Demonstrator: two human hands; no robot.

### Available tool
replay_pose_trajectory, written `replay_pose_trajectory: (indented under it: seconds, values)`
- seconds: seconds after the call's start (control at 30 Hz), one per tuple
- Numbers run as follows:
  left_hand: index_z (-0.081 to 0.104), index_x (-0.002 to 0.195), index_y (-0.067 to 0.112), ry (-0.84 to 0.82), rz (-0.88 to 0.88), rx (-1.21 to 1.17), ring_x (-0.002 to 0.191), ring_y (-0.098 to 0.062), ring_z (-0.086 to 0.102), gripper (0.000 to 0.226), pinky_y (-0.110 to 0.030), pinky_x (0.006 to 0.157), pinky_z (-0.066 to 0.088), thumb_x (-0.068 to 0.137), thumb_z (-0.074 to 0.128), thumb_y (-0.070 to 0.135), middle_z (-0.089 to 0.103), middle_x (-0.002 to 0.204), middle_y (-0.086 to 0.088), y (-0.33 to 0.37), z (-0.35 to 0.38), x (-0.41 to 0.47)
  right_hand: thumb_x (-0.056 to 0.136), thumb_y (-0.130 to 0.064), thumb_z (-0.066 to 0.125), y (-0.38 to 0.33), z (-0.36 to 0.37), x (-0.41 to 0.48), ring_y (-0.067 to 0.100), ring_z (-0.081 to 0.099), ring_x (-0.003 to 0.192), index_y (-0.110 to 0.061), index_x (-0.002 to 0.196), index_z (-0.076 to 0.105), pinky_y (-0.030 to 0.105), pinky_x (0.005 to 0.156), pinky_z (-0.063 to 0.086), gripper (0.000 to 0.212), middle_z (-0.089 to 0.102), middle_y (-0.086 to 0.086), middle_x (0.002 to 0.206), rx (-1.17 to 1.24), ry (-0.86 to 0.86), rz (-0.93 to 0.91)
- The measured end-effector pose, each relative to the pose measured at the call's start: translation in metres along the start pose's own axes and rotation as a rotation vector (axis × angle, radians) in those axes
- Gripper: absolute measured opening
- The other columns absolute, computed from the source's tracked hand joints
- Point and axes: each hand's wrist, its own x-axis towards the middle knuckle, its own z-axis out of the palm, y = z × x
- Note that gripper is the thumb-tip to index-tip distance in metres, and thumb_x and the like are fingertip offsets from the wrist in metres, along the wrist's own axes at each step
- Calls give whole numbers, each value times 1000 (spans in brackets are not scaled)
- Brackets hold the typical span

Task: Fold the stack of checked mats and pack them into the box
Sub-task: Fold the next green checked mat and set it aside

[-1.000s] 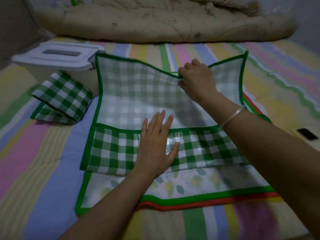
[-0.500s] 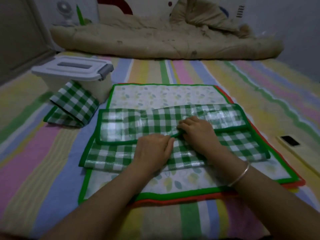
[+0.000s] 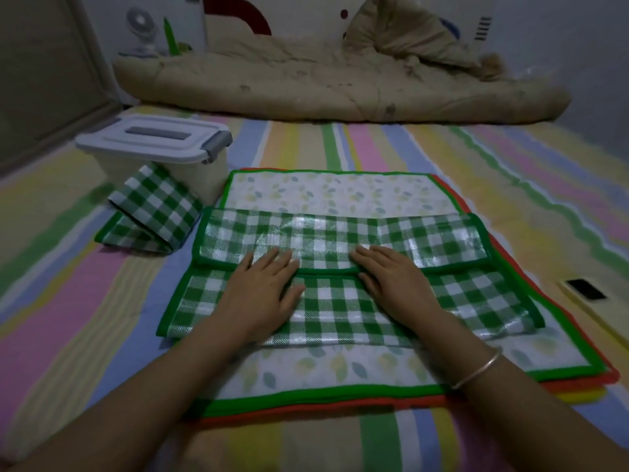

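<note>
Standing at far left on the striped bed sheet [image 3: 61, 301] was a white box [image 3: 200, 178], lid on, grey latches at its end. One folded checked mat [image 3: 153, 209] leaned against its near side, touching it. At centre lay a stack of flat mats [image 3: 340, 194]: the top one was leaf-printed with a green border, and an orange edge showed beneath. On the stack lay a green checked mat [image 3: 340, 308], its far part folded over onto the near part. The left hand [image 3: 262, 294] rested palm down across the folded edge, grip apart, fingers straight and pressing. The right hand [image 3: 394, 287], near it, pressed likewise, grip apart; a thin bangle [image 3: 476, 369] circled its wrist. At far right a small dark rectangular object [image 3: 586, 289] sat well apart from the mats. A beige quilt [image 3: 306, 83] lay behind.
</note>
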Motion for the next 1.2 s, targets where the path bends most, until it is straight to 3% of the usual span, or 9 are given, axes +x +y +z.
replay_pose_trajectory:
  seconds: [0.2, 0.33, 0.43, 0.67, 0.87, 1.0, 1.07, 1.13, 1.2]
  values:
    - [16, 155, 30, -41, -12, 2, 150, -13, 3, 91, -43, 122, 3, 79, -13, 70, 10, 162, 7, -3, 6, 2, 98, -46, 25, 2, 4, -2, 23, 50, 130, -22, 137, 54, 40, 106, 40, 55, 55, -1, 140, 18, -43, 43]
    - [-2, 155, 31, -85, 9, 27, 149, -12, -10, 106, -44, 122, -4, 65, -33, 78, -5, 162, 8, -6, 13, 2, 98, -46, 24, 3, 6, -2, 23, 48, 132, -21, 137, 55, 41, 107, 39, 56, 54, 0, 141, 47, -47, 57]
    - [-10, 153, 31, -90, 8, 32, 148, -11, -16, 105, -45, 121, -8, 62, -36, 77, -11, 161, 9, -6, 16, 3, 98, -46, 23, 3, 7, -2, 24, 47, 133, -20, 137, 55, 42, 108, 39, 57, 53, 0, 142, 47, -50, 63]
    - [-13, 153, 30, -104, 17, 31, 147, -11, -18, 105, -47, 121, -8, 63, -31, 80, -16, 160, 10, -9, 18, 5, 97, -45, 25, 2, 5, -2, 23, 47, 133, -21, 136, 56, 42, 107, 40, 55, 53, 0, 141, 54, -43, 77]
    - [-10, 155, 30, -129, 11, 49, 148, -11, -17, 91, -47, 121, -5, 74, -11, 73, -16, 161, 9, -8, 14, 6, 98, -47, 29, 2, -2, 1, 19, 44, 134, -24, 136, 55, 39, 110, 36, 52, 51, -4, 143, 140, -80, 81]
    - [-10, 155, 29, -135, 6, 65, 148, -11, -17, 91, -48, 121, -4, 74, -12, 71, -15, 161, 7, -7, 15, 5, 101, -42, 41, -1, -26, 25, 15, 62, 104, -26, 116, 67, 41, 93, 50, 35, 68, -2, 118, 444, -158, 329]
    - [-11, 154, 29, -145, 6, 69, 148, -11, -17, 91, -48, 121, -4, 74, -12, 71, -16, 161, 7, -7, 15, 6, 100, -39, 45, -6, -37, 45, 14, 63, 95, -24, 116, 66, 39, 85, 53, 31, 69, -3, 110, 430, -148, 375]
    - [-11, 154, 29, -152, 4, 65, 148, -11, -17, 91, -48, 121, -5, 74, -12, 71, -16, 161, 7, -7, 14, 6, 99, -32, 48, -17, -40, 65, 16, 61, 102, -26, 122, 63, 38, 84, 52, 28, 66, -2, 119, 317, -96, 316]
    - [-10, 154, 29, -151, 4, 61, 148, -12, -17, 91, -47, 121, -5, 74, -12, 71, -16, 161, 7, -7, 14, 5, 99, -28, 45, -34, -33, 83, 22, 49, 125, -27, 135, 53, 41, 98, 44, 37, 53, 1, 139, 233, -115, 186]
